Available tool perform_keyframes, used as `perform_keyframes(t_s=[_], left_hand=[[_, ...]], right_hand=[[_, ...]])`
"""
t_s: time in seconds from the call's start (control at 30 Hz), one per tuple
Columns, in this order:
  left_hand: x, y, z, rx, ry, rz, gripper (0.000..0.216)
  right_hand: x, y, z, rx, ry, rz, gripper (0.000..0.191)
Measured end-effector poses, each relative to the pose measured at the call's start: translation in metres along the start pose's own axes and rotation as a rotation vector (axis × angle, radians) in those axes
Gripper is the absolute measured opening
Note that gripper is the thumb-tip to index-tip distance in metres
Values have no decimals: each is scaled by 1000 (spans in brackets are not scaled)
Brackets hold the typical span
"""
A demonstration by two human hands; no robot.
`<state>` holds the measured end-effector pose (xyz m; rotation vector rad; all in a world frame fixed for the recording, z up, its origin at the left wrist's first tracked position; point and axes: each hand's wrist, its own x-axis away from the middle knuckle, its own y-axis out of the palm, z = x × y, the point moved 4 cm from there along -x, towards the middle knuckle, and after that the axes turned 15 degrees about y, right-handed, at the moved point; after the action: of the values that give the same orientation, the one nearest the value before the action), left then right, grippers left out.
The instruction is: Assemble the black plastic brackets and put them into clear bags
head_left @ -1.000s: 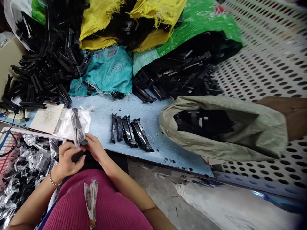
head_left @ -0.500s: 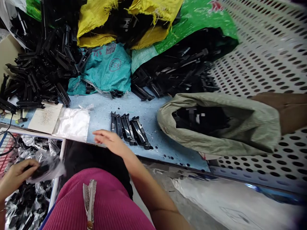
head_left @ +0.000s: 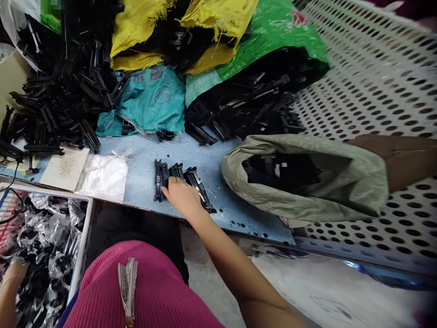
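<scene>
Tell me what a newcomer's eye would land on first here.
First come the bright sacks at the back: a yellow sack, a green sack and a teal sack, among heaps of black plastic parts on the blue table. Next is the right hand, laid on a short row of black parts near the table's front edge, beside an open grey sack. At lower left, the left hand sits in a bin of clear-bagged parts.

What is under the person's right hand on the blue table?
The right hand lies on a short row of black plastic parts. The parts at both ends show; the middle ones are covered, so whether the fingers grip one cannot be seen.
</scene>
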<state>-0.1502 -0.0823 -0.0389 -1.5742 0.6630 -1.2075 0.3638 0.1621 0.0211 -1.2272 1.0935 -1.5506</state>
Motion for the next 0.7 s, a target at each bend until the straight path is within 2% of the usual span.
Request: perform_keyframes(t_s=[0.07,0.1,0.13,0.2,0.27,0.33,0.37,0.43,0.57,0.63,0.7], left_hand=[[-32,-9,38,45,13,72,32],[-46,-16,67,66,49,121,35],[-59,-25,103,94,119,174,38],[-74,-47,194,215,477,342,40],[-79,-66,279,248,737,451,38],[-88,-75,334,202,781,480,27],[-95,-77,348,200,766,466,21],[-111,-78,353,302,706,416,12],[-145,-74,320,876,563,229,23],[-153,-71,309,1107,505,129,26],[-155,-69,306,1217,471,94,24]], right_hand=[[2,4,-8,-21,-4,-14,33],[2,5,-11,-40,-7,-27,35],[1,7,-14,-65,-12,-40,38],[-3,10,-17,-135,-22,-59,39],[-8,16,-16,-261,-20,-90,39],[-12,23,-12,-489,-23,-133,39],[-13,27,-10,-644,-30,-161,39],[-13,34,-8,-1020,-48,-260,36],[-10,36,-26,-1701,-95,-631,34],[-10,29,-47,-1899,-138,-790,33],[-13,23,-74,-2027,-179,-930,31]])
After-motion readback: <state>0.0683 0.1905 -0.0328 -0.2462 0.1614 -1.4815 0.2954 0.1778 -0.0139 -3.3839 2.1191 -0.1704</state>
